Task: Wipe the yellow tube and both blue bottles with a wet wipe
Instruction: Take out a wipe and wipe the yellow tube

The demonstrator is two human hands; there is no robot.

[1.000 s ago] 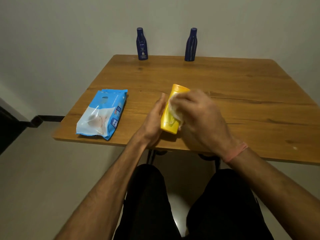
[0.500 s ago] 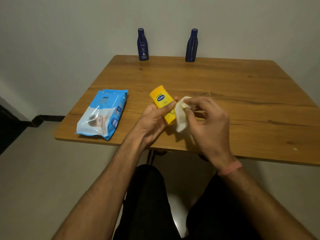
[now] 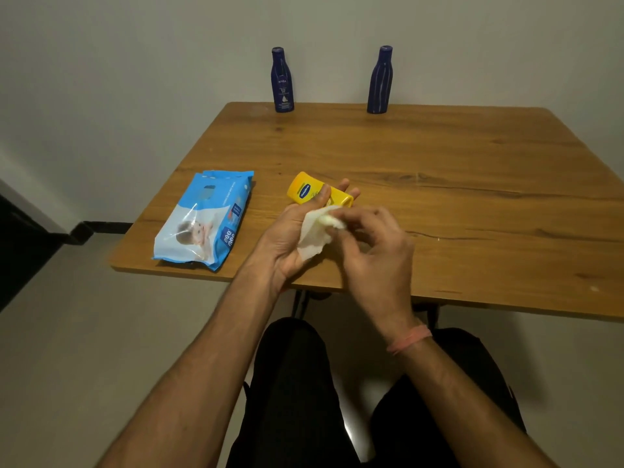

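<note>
The yellow tube (image 3: pixel 305 191) lies tilted in my left hand (image 3: pixel 287 238), thumb over its front and fingers behind it, above the table's near edge. My right hand (image 3: pixel 378 244) pinches a white wet wipe (image 3: pixel 314 233) that hangs against my left palm, just below the tube. Two dark blue bottles stand upright at the table's far edge by the wall: the left blue bottle (image 3: pixel 282 81) with a white label, the right blue bottle (image 3: pixel 380 81) showing its plain side.
A light blue pack of wet wipes (image 3: pixel 206 217) lies flat on the wooden table (image 3: pixel 439 184), left of my hands. My legs in black trousers are under the near edge. A wall stands directly behind the table.
My left hand has turned the tube so its label end points up and to the left. My right hand has come off the tube with the wipe and moved down beside my left palm.
</note>
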